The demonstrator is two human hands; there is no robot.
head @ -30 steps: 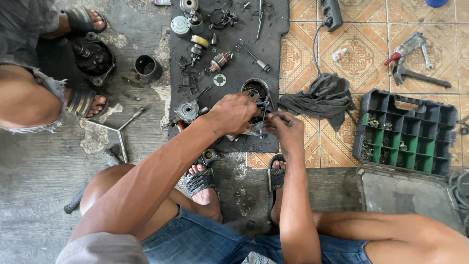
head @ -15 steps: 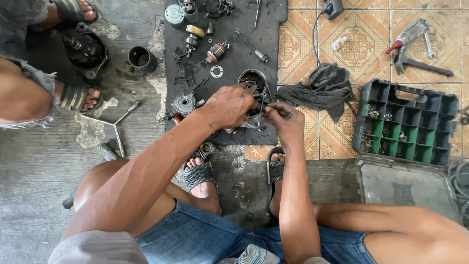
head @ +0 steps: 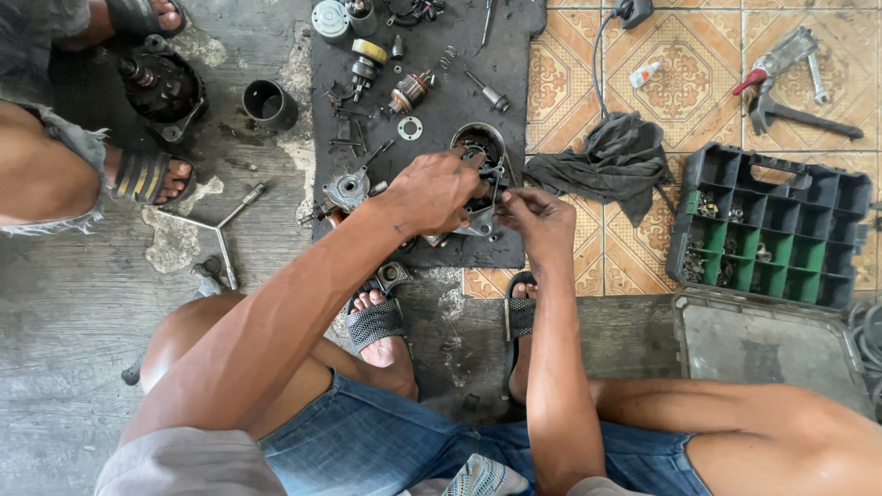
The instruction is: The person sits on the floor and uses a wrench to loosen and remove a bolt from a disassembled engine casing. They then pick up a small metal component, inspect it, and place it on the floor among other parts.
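I squat over a black rubber mat (head: 514,83) strewn with dismantled motor parts. My left hand (head: 432,191) grips a round metal motor housing (head: 480,147) near the mat's front edge. My right hand (head: 537,220) pinches at the same housing's lower right side, fingers closed on a small part I cannot make out. A geared metal end piece (head: 347,190) lies just left of my left hand. A copper-wound armature (head: 410,92) and a flat washer (head: 410,129) lie farther back on the mat.
A dark rag (head: 614,161) lies right of the housing on patterned tiles. An open compartment case (head: 770,230) with small hardware stands at right, a red-handled tool (head: 781,73) behind it. Another person's sandalled feet (head: 142,174), a dark motor body (head: 165,87), a black cup (head: 269,103) and a three-way wrench (head: 219,230) are at left.
The view has shifted slightly, so everything sits a little higher in the frame. Both hands stay on the housing, with only small finger movements.
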